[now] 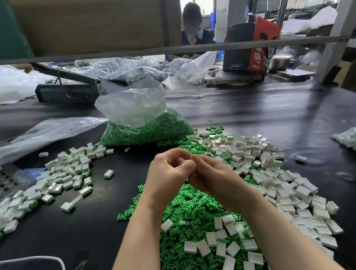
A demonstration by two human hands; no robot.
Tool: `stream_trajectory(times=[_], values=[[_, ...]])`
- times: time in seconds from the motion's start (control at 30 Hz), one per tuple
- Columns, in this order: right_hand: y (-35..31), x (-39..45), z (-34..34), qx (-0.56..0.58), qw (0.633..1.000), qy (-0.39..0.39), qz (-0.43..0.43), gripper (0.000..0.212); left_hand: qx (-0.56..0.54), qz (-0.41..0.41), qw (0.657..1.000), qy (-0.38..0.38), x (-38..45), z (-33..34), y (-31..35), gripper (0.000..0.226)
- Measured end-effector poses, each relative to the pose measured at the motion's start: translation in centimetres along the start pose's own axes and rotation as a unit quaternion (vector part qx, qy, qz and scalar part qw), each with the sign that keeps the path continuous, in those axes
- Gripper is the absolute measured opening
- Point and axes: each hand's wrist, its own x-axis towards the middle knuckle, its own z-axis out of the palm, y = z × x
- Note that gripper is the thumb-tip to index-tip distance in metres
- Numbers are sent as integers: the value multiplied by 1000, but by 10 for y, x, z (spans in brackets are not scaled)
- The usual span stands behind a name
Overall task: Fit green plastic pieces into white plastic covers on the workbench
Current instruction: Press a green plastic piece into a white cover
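Both hands meet above the green pieces point(189, 214), fingers curled together; what they hold is hidden.
White covers point(291, 188) heaped on the surface point(260, 115) look light, rigid, slippery: pinch by the edges.

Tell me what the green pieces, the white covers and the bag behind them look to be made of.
Green pieces: moulded plastic, matte, uniform colour. White covers: rigid plastic, slight sheen, crisp box edges. Bag: thin clear plastic film, crinkled and glossy.
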Motion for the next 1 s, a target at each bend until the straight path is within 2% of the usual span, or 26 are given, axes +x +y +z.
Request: stream_trajectory(times=[0.1,0.2,0.5,0.67,0.9,1.0], values=[[2,-1,-1,-8,1000,2,5,29,-2,-15,1000,7,0,2,0,17],[2,-2,-2,-1,1000,3,9,34,-7,-25,1000,6,0,4,2,20],[0,-2,0,-4,1000,8,-14,24,18,-17,1000,-4,1,2,0,26],[3,-1,0,-42,999,23,-23,29,17,-19,1000,-10,2,2,-3,13],[3,-1,1,-88,995,34,-38,35,15,-14,1000,-18,2,1,-5,23],[3,0,3,-106,993,45,-15,46,12,-26,999,-15,3,0,-7,23]])
